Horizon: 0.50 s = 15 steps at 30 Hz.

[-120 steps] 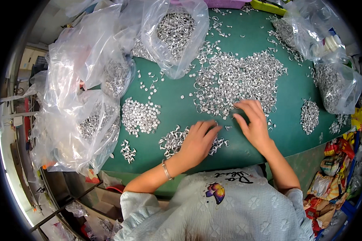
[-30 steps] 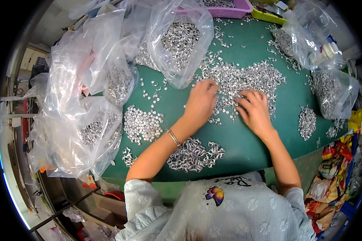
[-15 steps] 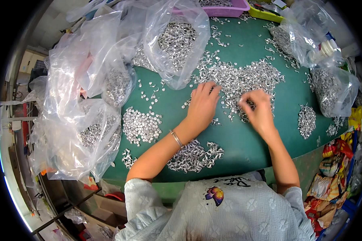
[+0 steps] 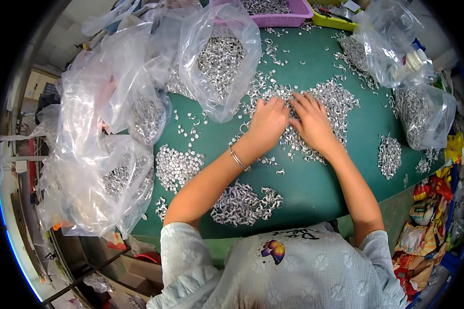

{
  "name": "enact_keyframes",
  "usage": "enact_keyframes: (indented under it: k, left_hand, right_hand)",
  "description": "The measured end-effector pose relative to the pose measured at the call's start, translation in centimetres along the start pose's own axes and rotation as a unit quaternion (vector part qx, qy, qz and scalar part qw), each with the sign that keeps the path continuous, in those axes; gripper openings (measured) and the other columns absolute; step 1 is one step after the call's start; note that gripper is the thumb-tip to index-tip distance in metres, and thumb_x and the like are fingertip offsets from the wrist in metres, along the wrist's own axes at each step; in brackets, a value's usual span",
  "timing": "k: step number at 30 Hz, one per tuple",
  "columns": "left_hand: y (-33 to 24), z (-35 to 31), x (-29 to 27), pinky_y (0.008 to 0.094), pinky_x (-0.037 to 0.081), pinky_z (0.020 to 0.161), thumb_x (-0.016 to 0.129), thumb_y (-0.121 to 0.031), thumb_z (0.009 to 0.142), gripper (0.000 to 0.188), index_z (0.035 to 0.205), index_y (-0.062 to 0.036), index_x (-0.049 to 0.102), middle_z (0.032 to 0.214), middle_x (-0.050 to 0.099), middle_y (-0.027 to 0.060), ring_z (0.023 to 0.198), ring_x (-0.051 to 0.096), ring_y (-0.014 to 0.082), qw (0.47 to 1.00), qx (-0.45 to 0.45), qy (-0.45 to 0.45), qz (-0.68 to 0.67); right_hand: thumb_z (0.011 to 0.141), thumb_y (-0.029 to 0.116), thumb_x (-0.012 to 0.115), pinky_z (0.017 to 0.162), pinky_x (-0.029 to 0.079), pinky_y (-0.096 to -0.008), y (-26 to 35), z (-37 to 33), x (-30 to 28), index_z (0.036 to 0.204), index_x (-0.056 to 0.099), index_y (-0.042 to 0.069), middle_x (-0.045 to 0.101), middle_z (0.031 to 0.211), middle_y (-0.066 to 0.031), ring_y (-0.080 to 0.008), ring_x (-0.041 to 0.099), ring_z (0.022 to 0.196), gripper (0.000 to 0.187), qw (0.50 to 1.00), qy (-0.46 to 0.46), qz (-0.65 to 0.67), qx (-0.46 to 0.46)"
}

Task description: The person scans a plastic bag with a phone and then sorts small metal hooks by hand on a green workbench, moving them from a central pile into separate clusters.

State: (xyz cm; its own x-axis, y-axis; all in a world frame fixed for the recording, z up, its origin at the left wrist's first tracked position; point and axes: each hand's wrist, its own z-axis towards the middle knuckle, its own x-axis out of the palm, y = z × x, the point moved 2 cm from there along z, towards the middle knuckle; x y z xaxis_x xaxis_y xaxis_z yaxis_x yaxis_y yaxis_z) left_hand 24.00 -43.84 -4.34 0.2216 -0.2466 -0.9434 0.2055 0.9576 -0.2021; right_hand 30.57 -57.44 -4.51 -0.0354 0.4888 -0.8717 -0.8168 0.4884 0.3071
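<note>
Silvery metal pieces (image 4: pixel 319 110) hide both hands' fingers (image 4: pixel 273 105), so their grip cannot be told.

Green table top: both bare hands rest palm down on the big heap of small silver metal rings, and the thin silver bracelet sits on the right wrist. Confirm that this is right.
Not quite. The thin silver bracelet sits on the left wrist, not the right, as the head view shows. The rest holds: the left hand and the right hand both rest palm down on the big heap of small silver metal rings on the green table top.
</note>
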Motion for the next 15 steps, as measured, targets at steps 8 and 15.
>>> enact_keyframes:
  k: [8,15]
  left_hand:
    - [-1.8,-6.6,-2.5,0.0388,0.041,0.082,0.062,-0.003,0.079,0.020,0.099,-0.0027,0.061,0.100,0.059,0.0098,0.091,0.056,0.0309,0.967,-0.042,0.030,-0.249]
    - [-6.5,-11.3,-1.8,0.0367,0.043,0.081,0.061,-0.004,0.080,0.023,0.102,-0.0006,0.061,0.103,0.056,0.0102,0.097,0.052,0.0267,0.986,0.046,0.037,-0.154]
  right_hand:
    - [0.082,0.010,0.067,0.098,0.036,-0.0467,1.6,-3.7,-3.8,0.095,0.067,0.004,0.062,0.112,-0.0081,-0.0277,0.054,0.111,0.015,0.989,0.087,0.118,-0.002]
    - [0.077,0.010,0.069,0.087,0.036,-0.0429,1.3,1.6,0.2,0.088,0.068,0.007,0.060,0.091,-0.0051,-0.0233,0.052,0.093,0.012,0.999,0.017,-0.031,-0.003]
